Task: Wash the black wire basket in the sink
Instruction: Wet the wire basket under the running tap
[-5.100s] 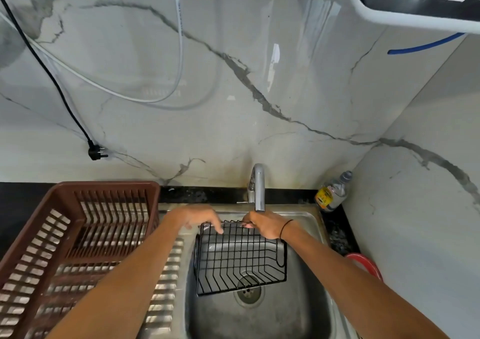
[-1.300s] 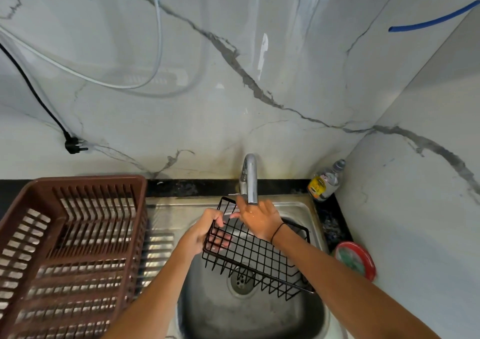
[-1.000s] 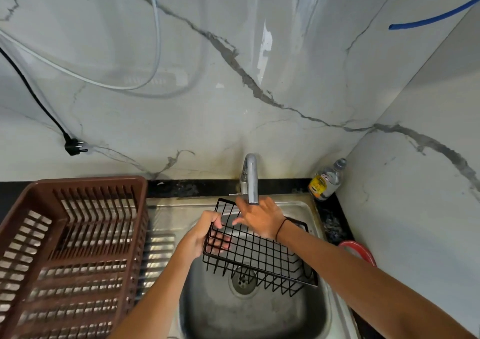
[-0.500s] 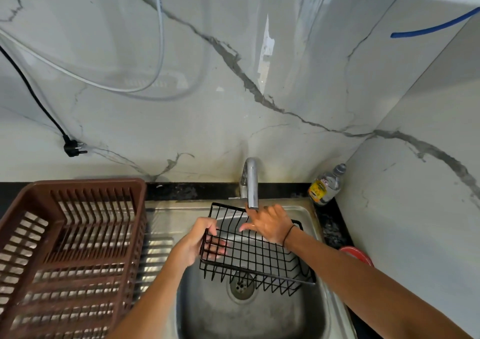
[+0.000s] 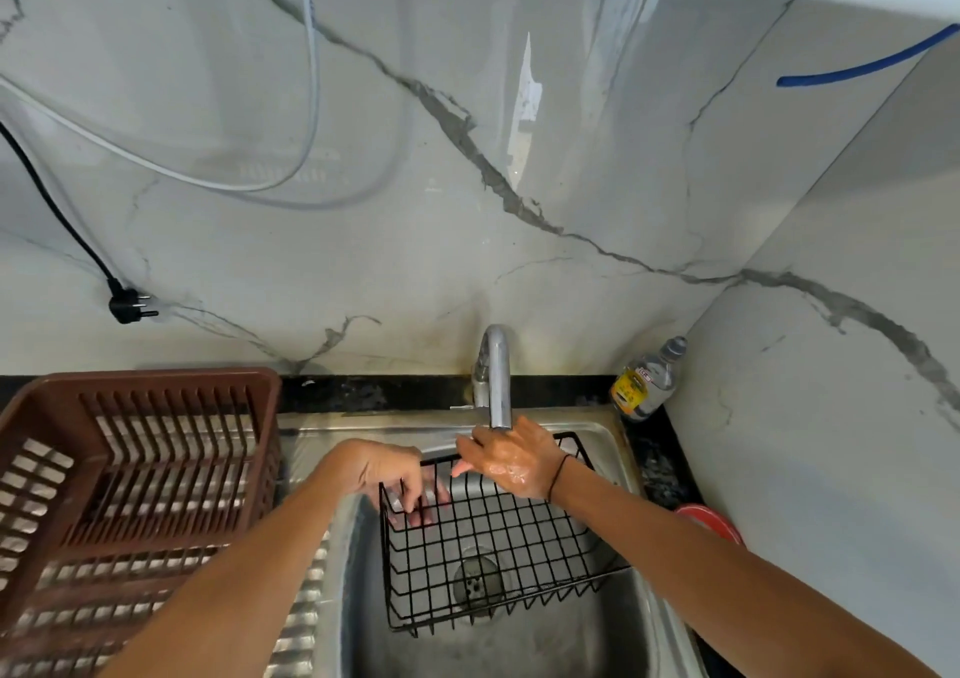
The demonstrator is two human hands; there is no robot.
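Observation:
The black wire basket (image 5: 498,537) is held tilted over the steel sink (image 5: 519,641), above the drain. My left hand (image 5: 387,472) grips its left rim, fingers hooked through the wires on the inside. My right hand (image 5: 511,456), wet and shiny, rests on the basket's far rim right under the tap spout (image 5: 496,376). Whether that hand clasps the wire I cannot tell. A black band circles my right wrist.
A brown plastic dish rack (image 5: 130,480) stands on the ribbed drainboard at the left. A small bottle (image 5: 647,381) sits in the back right corner. A red round item (image 5: 711,521) lies at the sink's right. A black plug (image 5: 130,306) hangs on the wall.
The basket has swung from a slant to the right to sit squarer over the drain. My left hand shifted higher on the left rim; my right hand stayed under the tap.

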